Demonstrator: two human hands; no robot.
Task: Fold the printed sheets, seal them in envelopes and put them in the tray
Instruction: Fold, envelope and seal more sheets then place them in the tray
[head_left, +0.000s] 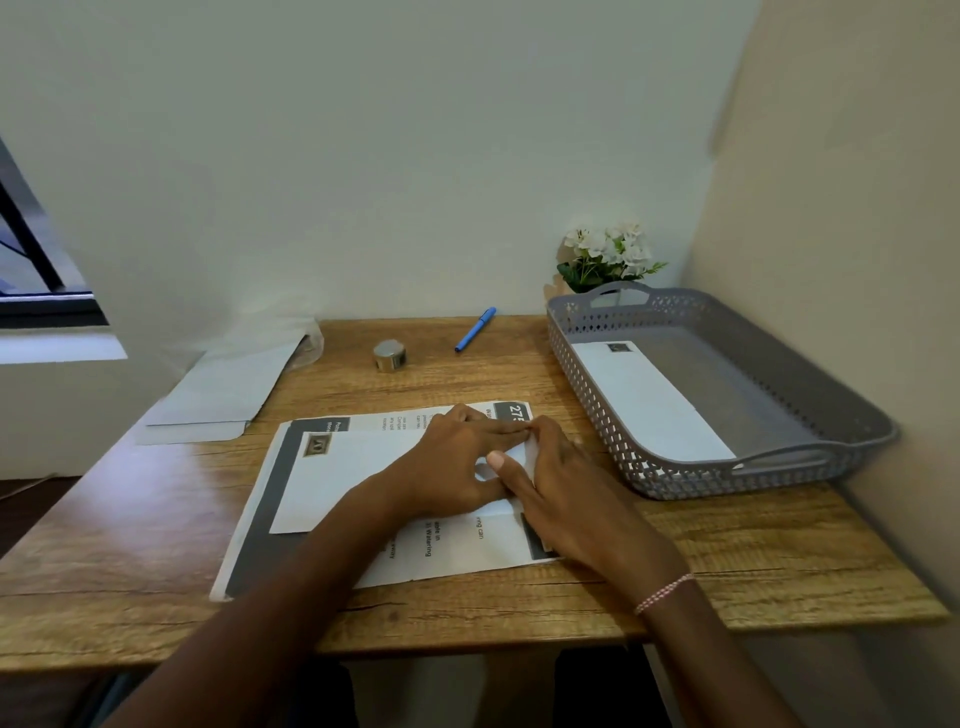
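While the envelope (353, 467) lies on the printed sheets (457, 551) at centre frame, the left hand (452, 457) presses it flat with straight fingers, probably steadying it, as the right hand (571, 488) works its flap end, pinching or pressing I cannot tell, short of the tray (597, 415) at right.

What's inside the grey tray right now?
One white envelope lies flat in the tray, along its left wall. Whether another lies beneath it cannot be seen.
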